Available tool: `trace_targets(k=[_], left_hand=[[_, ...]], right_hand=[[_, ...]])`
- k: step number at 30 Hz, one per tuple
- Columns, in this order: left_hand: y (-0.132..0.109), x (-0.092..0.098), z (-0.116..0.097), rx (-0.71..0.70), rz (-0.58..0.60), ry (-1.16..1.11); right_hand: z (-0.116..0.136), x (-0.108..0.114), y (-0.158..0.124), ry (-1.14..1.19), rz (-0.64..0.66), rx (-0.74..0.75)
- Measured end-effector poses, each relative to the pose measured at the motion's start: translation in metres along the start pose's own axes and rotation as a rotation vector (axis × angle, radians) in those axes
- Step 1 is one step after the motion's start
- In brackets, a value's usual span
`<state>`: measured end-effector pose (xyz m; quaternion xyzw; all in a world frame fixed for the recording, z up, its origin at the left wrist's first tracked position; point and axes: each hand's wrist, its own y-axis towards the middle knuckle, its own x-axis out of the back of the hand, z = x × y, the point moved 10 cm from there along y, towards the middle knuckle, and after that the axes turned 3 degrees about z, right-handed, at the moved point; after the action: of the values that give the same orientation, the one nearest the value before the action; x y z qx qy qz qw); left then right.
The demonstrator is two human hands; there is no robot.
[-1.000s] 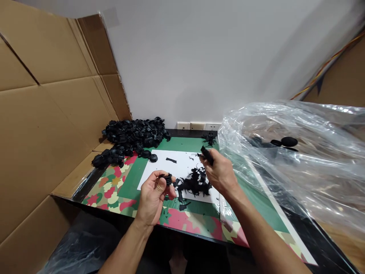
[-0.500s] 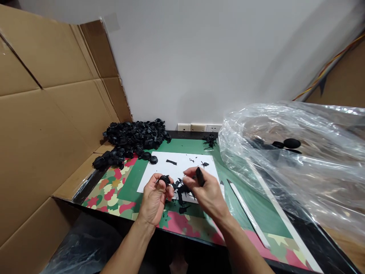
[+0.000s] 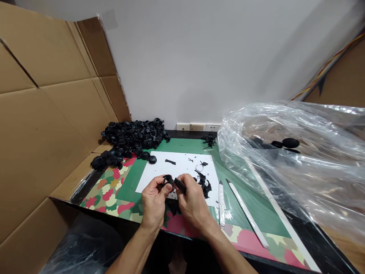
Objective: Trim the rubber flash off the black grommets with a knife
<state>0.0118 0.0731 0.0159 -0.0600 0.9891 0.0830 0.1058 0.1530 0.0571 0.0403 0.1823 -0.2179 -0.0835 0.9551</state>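
Note:
My left hand (image 3: 154,201) pinches a small black ribbed rubber-like part (image 3: 169,178) between thumb and fingers, its round opening tilted upward. Closed around a short, thick black tool (image 3: 180,185), my right hand (image 3: 195,201) brings the tool's end close beside the part. Whether the two touch cannot be made out, and the tool's working tip is hidden. Both hands are over the front edge of a white paper sheet (image 3: 159,169). Black scraps (image 3: 203,184) lie on the paper to the right of my right hand, and a flat black strip (image 3: 170,162) lies farther back.
A heap of black ribbed parts (image 3: 137,135) is at the back left, beside a cardboard wall (image 3: 57,114). Two white sticks (image 3: 248,213) with pointed ends lie at the right. A clear plastic bag (image 3: 285,171) containing black pieces covers the right side; more scraps (image 3: 209,140) sit behind.
My right hand has moved left with the black tool to meet the ribbed part. The part has been turned so its opening shows. Scraps are now visible farther right on the paper.

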Motion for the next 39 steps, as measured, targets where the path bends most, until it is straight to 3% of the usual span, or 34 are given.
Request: trace_targets(k=[2, 4, 8, 11, 15, 22, 28, 32, 35, 39], left_hand=[[-0.006, -0.001, -0.012, -0.101, 0.003, 0.057], [-0.013, -0.006, -0.016, -0.091, 0.052, 0.043], [-0.023, -0.024, 0.001, 0.207, 0.202, -0.125], [-0.020, -0.027, 0.011, 0.343, 0.187, -0.249], [-0.013, -0.030, 0.020, 0.390, 0.224, -0.286], [-0.005, -0.015, 0.012, 0.268, 0.183, -0.041], [-0.003, -0.013, 0.003, 0.151, 0.198, 0.195], [-0.005, -0.013, 0.001, 0.114, 0.172, 0.219], [-0.005, -0.012, 0.000, 0.121, 0.165, 0.184], [-0.003, -0.017, -0.001, 0.099, 0.281, 0.230]], right_hand=[[0.001, 0.001, 0.002, -0.169, -0.026, 0.014], [-0.009, 0.011, 0.009, -0.286, -0.076, -0.043], [-0.032, 0.059, 0.022, -0.276, -0.263, -0.168], [-0.042, 0.074, 0.026, -0.184, -0.232, -0.179], [-0.049, 0.059, 0.021, -0.144, -0.079, -0.158], [-0.048, 0.055, 0.007, 0.054, -0.118, -0.116], [-0.026, 0.030, 0.000, 0.293, 0.112, -0.139], [-0.010, 0.013, -0.001, 0.310, 0.155, -0.103], [-0.018, 0.002, -0.002, 0.409, 0.173, -0.203], [-0.031, -0.009, -0.005, 0.567, 0.220, -0.328]])
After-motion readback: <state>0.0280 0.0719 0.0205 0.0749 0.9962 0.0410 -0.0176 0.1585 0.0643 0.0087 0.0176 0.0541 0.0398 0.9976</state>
